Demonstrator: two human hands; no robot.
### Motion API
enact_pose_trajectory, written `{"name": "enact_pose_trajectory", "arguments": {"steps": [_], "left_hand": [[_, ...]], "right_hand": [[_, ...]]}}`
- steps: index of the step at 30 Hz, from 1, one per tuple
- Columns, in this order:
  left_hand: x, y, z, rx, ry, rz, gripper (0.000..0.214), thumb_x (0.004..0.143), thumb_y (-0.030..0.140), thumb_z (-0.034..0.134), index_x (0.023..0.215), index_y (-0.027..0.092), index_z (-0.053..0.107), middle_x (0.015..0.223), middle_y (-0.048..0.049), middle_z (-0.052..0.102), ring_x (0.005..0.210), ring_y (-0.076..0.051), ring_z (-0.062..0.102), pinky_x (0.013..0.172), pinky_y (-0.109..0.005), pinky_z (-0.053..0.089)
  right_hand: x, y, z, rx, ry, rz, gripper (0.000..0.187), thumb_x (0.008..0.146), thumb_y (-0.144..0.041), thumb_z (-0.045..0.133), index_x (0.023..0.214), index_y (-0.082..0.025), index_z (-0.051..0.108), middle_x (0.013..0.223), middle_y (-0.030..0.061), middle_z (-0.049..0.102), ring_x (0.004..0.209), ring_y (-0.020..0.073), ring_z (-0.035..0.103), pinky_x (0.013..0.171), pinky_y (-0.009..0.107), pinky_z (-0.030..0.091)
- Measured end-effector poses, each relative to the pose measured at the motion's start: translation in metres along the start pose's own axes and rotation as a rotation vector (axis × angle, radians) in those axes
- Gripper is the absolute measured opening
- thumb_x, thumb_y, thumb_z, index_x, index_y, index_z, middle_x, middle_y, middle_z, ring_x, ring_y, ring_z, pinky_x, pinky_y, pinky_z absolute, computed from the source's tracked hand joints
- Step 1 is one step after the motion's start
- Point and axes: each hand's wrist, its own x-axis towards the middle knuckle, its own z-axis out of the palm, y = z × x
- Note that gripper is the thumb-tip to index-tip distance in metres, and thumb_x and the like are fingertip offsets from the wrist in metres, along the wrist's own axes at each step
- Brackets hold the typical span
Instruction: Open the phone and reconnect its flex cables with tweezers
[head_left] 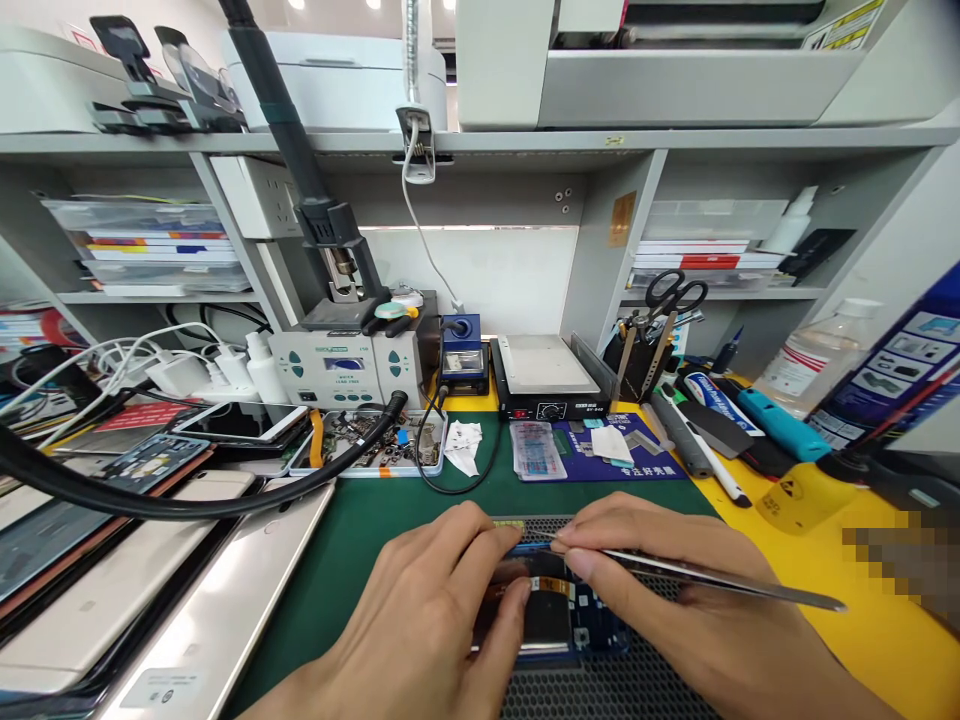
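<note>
An opened phone (551, 622) with a blue frame lies on a black perforated mat (600, 690) in front of me. A dark battery and an orange flex cable (551, 585) show inside it. My left hand (442, 590) grips the phone's left part, its index fingertip at the far edge and its thumb over the inside. Pinched in my right hand (660, 560) are slim metal tweezers (735, 578). Their thin tip points left, close to my left index fingertip at the phone's far edge. My fingers cover parts of the phone, so contact at the tip is unclear.
Several phones and tablets (217, 590) are piled at left, crossed by a thick black hose (225, 503). Behind stand a parts tray (371, 445), a hot-air station (345, 365) and a heating plate (551, 370). Tools and bottles (814, 350) line the right side.
</note>
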Motion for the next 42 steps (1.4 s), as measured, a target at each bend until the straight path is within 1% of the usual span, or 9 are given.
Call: {"name": "enact_pose_trajectory", "arguments": {"steps": [7,13,16,18,21,24,28,36,42], "left_hand": [[0.002,-0.002,-0.002,-0.014,-0.027,0.016,0.028,0.093,0.020,0.055,0.120,0.019,0.060,0.096,-0.0061,0.063,0.081,-0.021,0.066,0.070,-0.039,0.059],[0.004,-0.001,-0.003,-0.027,-0.033,0.018,0.033,0.093,0.018,0.054,0.126,0.021,0.058,0.096,-0.0059,0.062,0.079,-0.020,0.064,0.067,-0.036,0.057],[0.005,0.000,-0.004,-0.034,-0.055,0.034,0.034,0.093,0.017,0.052,0.126,0.024,0.059,0.094,-0.0052,0.061,0.077,-0.020,0.062,0.065,-0.034,0.055],[0.006,0.000,-0.006,-0.043,-0.069,0.028,0.036,0.093,0.016,0.052,0.127,0.026,0.059,0.094,-0.0051,0.060,0.078,-0.020,0.062,0.066,-0.034,0.055],[0.008,0.002,-0.008,-0.067,-0.109,-0.014,0.036,0.093,0.016,0.051,0.125,0.028,0.060,0.094,-0.0043,0.059,0.076,-0.018,0.060,0.065,-0.033,0.054],[0.010,0.003,-0.010,-0.107,-0.143,-0.045,0.035,0.093,0.017,0.050,0.124,0.029,0.061,0.093,-0.0031,0.059,0.072,-0.017,0.058,0.062,-0.031,0.051],[0.013,0.005,-0.014,-0.139,-0.174,-0.061,0.037,0.093,0.015,0.049,0.125,0.031,0.060,0.093,-0.0017,0.059,0.075,-0.016,0.059,0.063,-0.029,0.048],[0.015,0.004,-0.017,-0.126,-0.206,-0.082,0.036,0.095,0.017,0.051,0.126,0.033,0.057,0.094,0.0005,0.059,0.079,-0.015,0.059,0.062,-0.026,0.043],[0.017,0.003,-0.018,-0.111,-0.219,-0.080,0.035,0.094,0.016,0.053,0.124,0.033,0.059,0.091,0.0011,0.060,0.083,-0.016,0.058,0.066,-0.027,0.042]], "right_hand": [[-0.002,-0.001,0.001,-0.119,0.077,-0.106,0.006,0.092,-0.024,0.067,0.091,-0.028,0.071,0.096,-0.0034,0.074,0.089,0.0129,0.070,0.082,0.019,0.058],[-0.001,-0.004,0.001,-0.182,0.108,-0.158,0.005,0.091,-0.023,0.066,0.089,-0.026,0.070,0.095,-0.0034,0.076,0.088,0.0129,0.072,0.082,0.018,0.059],[-0.002,-0.003,0.000,-0.215,0.116,-0.113,0.008,0.092,-0.026,0.064,0.092,-0.027,0.072,0.096,-0.0019,0.077,0.088,0.0161,0.073,0.080,0.022,0.061],[-0.003,-0.002,-0.001,-0.241,0.161,-0.061,0.009,0.091,-0.029,0.065,0.091,-0.028,0.074,0.093,-0.0015,0.078,0.084,0.0179,0.074,0.077,0.024,0.062],[-0.001,-0.002,-0.002,-0.235,0.253,0.009,0.009,0.090,-0.032,0.067,0.087,-0.029,0.075,0.087,-0.0025,0.079,0.077,0.0177,0.075,0.070,0.023,0.062],[0.001,-0.003,-0.002,-0.184,0.286,0.073,0.010,0.089,-0.035,0.067,0.087,-0.029,0.076,0.085,-0.0032,0.079,0.075,0.0175,0.075,0.066,0.021,0.061],[0.000,-0.004,-0.002,-0.125,0.289,0.121,0.011,0.088,-0.037,0.068,0.086,-0.029,0.075,0.081,-0.0042,0.078,0.069,0.0161,0.075,0.060,0.019,0.059],[0.001,-0.002,-0.002,-0.139,0.252,0.107,0.010,0.089,-0.036,0.068,0.085,-0.030,0.075,0.081,-0.0061,0.076,0.069,0.0138,0.071,0.062,0.019,0.057],[0.001,-0.005,-0.002,-0.164,0.204,0.075,0.009,0.089,-0.033,0.068,0.084,-0.030,0.075,0.085,-0.0048,0.077,0.078,0.0169,0.073,0.069,0.022,0.059]]}}
